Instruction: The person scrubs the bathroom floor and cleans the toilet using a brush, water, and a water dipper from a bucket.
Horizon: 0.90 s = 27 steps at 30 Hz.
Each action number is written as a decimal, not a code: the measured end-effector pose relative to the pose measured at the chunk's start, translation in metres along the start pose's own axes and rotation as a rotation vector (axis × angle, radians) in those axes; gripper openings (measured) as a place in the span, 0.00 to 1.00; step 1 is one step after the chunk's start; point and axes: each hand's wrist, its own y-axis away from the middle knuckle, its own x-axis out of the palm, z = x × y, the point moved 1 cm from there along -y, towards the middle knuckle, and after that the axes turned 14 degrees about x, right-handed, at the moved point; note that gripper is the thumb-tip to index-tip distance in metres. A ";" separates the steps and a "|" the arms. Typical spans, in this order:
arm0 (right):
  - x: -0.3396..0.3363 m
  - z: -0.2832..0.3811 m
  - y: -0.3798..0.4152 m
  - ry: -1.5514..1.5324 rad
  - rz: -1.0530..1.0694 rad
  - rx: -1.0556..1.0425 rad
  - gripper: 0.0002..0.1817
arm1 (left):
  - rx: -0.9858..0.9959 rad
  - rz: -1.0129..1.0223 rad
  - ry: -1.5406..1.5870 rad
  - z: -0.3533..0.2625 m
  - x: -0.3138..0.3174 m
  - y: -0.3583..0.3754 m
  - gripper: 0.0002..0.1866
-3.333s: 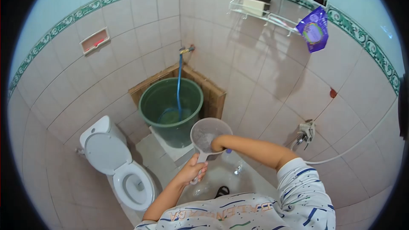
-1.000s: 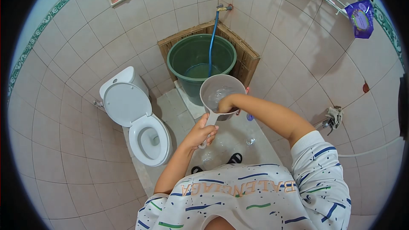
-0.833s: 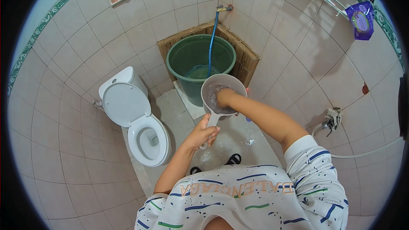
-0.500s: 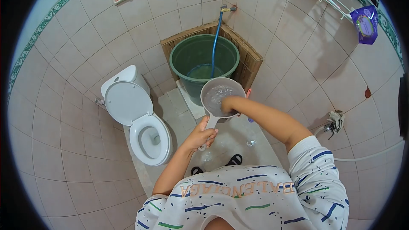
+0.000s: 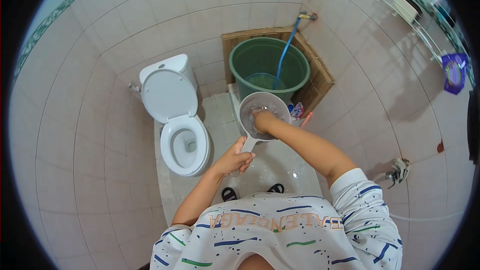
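A pale grey water dipper (image 5: 248, 143) with a long handle is held up in front of me, its bowl holding clear, bubbly water (image 5: 263, 104). My left hand (image 5: 234, 159) is wrapped round the handle. Inside the bowl, my right hand (image 5: 263, 121) is dipped in the water; its fingers are partly hidden by the splashing. Just beyond the dipper stands a large green tub (image 5: 244, 86) with some water in the bottom. A blue hose (image 5: 285, 53) hangs into the tub from the wall tap (image 5: 307, 16).
A white toilet (image 5: 185, 145) with its lid raised stands on the left. Small colourful packets (image 5: 297, 109) lie beside the tub. At the right wall are a metal spigot (image 5: 398, 172) and a wire shelf (image 5: 422, 32) with a purple pouch (image 5: 454, 73). The floor (image 5: 295, 175) looks wet.
My right hand has shifted left and deeper into the bowl, stirring up the water. The view has turned, so tub and toilet sit differently. My left hand keeps its hold on the dipper.
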 end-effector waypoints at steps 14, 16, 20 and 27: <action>0.018 0.199 -0.037 0.467 0.305 -0.372 0.16 | 0.159 -0.329 0.023 -0.009 -0.091 0.101 0.34; 0.011 0.230 -0.031 0.184 0.531 -0.316 0.15 | 0.172 -0.396 0.010 -0.011 -0.102 0.118 0.34; 0.000 0.291 -0.044 -0.415 0.653 -0.262 0.13 | 0.213 -0.522 0.042 -0.013 -0.129 0.146 0.34; -0.004 0.357 -0.029 0.017 0.725 -0.438 0.15 | 0.267 -0.697 0.074 -0.023 -0.166 0.175 0.30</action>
